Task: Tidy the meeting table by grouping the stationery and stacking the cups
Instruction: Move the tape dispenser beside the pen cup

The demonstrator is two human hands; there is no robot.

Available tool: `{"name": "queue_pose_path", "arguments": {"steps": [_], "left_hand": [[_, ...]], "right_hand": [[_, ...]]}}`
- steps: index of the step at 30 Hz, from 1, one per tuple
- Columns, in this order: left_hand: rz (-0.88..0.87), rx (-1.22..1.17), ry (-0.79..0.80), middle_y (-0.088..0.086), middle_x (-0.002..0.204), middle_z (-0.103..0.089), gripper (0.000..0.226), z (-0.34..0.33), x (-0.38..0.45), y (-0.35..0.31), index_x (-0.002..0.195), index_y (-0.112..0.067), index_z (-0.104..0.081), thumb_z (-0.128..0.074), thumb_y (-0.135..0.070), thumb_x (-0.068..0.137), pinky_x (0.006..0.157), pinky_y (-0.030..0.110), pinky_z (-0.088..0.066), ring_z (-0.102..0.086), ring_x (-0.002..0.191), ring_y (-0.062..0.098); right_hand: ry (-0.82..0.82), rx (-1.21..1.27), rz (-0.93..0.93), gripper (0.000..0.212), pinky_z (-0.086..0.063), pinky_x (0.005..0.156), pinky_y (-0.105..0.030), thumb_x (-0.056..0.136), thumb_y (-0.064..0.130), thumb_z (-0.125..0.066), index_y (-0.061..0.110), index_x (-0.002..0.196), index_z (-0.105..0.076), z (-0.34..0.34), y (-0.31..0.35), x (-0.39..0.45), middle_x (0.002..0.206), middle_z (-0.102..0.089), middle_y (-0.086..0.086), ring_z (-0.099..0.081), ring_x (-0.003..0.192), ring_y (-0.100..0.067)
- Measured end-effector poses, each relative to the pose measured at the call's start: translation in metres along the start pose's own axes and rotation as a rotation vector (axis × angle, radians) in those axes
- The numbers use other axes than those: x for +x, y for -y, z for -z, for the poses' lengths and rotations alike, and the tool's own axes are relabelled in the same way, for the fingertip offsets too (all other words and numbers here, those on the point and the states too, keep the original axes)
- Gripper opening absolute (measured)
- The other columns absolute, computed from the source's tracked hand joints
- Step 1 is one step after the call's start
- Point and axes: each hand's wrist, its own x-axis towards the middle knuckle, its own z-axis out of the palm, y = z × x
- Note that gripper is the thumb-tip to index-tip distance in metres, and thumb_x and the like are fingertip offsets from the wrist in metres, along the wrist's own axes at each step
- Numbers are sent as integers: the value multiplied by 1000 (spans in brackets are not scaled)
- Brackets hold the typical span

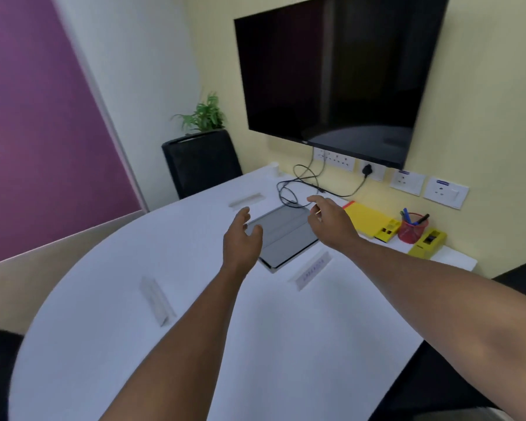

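Both my arms reach out over the white meeting table (195,299). My left hand (242,235) hovers with relaxed fingers over the left edge of a grey closed laptop or tablet (283,235). My right hand (328,220) hangs over its far right corner, fingers loosely spread, holding nothing I can make out. Against the wall lie a yellow notebook (363,217), a red mesh pen pot (412,227) with pens, and two yellow boxes (427,243). White cups (274,168) stand at the table's far corner.
Three name stands (157,299) sit on the table around the grey device. Black cables (298,183) run from wall sockets onto the table. A large dark screen (331,74) hangs on the wall. Black chairs (201,162) and a plant stand at the far end.
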Motion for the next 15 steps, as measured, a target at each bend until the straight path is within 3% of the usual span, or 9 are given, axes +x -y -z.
{"name": "queue_pose_path", "arguments": {"steps": [6,10,15], "left_hand": [[-42,87,-210,-5,150,-44,51,88,-36,-4,147,-25,-42,-52,-21,98,109,38,-43,-47,134,16],[-44,170,-480,-3,154,-36,54,137,-68,3,148,-24,-39,-52,-19,96,108,40,-44,-45,135,19],[14,384,-600,-2,158,-26,56,177,-118,21,148,-23,-37,-52,-19,94,101,24,-32,-33,143,17]], "right_hand": [[137,-28,187,45,-45,96,-37,92,20,-51,21,137,-48,-43,90,-23,124,-56,-5,-51,116,-21],[213,-69,373,47,-41,102,-42,93,23,-50,21,140,-46,-71,143,-45,131,-54,-5,-47,123,-24],[289,-2,463,50,-40,105,-43,96,28,-50,21,144,-41,-104,186,-72,140,-47,-4,-45,128,-25]]}}
